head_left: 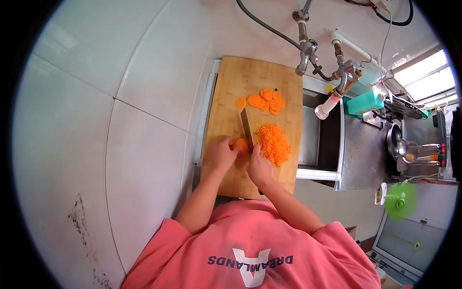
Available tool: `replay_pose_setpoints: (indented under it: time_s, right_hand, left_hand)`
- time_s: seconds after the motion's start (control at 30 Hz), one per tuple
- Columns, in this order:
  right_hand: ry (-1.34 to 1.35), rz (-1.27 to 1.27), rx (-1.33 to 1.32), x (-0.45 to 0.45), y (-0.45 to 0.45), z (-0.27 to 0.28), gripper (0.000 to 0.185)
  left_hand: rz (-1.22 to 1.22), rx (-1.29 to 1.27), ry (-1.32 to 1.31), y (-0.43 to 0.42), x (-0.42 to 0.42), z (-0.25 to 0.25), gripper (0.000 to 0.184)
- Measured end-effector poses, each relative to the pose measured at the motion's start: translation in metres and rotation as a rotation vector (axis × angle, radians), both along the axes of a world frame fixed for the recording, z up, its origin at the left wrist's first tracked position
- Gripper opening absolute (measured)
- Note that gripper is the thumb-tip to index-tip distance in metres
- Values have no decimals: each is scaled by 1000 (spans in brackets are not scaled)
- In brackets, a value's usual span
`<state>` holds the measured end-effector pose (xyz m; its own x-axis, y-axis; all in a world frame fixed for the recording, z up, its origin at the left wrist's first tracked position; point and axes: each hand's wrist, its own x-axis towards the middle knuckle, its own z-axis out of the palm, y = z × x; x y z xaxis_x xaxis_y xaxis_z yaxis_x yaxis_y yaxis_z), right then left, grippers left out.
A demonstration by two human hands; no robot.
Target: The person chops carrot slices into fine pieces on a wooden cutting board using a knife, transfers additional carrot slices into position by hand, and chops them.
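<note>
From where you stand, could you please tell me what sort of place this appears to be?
Most likely a kitchen: a wooden cutting board bears carrot slices and chopped carrot, a tap hangs by what looks like a sink, and a pan shows farther right.

The long knife with a dark grey metal blade [247, 129] leans a little to the left, with its tip pointing away from the person. Under the knife is a light brown, flat wooden board [233, 74]. Close by the left side of the knife is a round orange carrot piece [239, 144], partly hidden; I can't tell if they touch. To the right of the knife sits a big, fluffy heap of tiny orange carrot bits [273, 145]. Past the knife's tip is a messy bunch of thin, round orange carrot slices [265, 101], some on top of others. One more lone orange carrot slice [240, 103] lies flat, just past the knife's tip.
</note>
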<state>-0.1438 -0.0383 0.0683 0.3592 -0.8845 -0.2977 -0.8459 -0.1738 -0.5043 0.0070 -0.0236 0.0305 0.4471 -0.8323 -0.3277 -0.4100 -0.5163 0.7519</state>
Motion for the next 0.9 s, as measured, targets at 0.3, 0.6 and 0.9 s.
replay_pose_setpoints:
  time_s: [0.3, 0.6, 0.9]
  right_hand:
    - [-64, -41, -20, -6, -2, -7, 21]
    - [-11, -8, 85, -1, -6, 0, 32]
    - [-46, -29, 47, -3, -5, -7, 32]
  left_hand:
    - [-119, -288, -370, 9, -25, -11, 38]
    - [-43, -324, -354, 3, -4, -26, 23]
    - [-10, -451, -280, 13, -5, -26, 18]
